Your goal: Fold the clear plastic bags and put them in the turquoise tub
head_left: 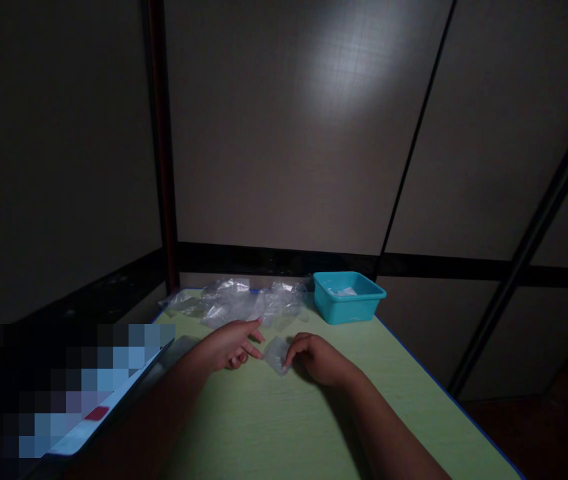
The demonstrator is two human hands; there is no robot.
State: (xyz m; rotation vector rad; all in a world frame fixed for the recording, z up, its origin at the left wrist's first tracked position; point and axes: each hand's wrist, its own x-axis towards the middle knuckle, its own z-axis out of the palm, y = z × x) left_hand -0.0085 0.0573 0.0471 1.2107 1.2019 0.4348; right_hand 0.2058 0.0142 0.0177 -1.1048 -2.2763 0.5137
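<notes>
A small clear plastic bag [277,355], folded or flattened, is pinched at its right edge by my right hand [317,359] just above the tabletop. On the other side of it is my left hand [237,345], its fingers apart and one fingertip at or close to the bag's left edge; whether it touches I cannot tell. Behind both hands, a loose heap of clear plastic bags [244,303] lies crumpled across the far end of the table.
A turquoise plastic basin [349,308] stands at the table's far right corner, with something clear and white inside. The green table [264,427] has a blue edge. A lit screen [99,407], partly blurred out, stands at the left. Panelled walls [284,147] rise behind.
</notes>
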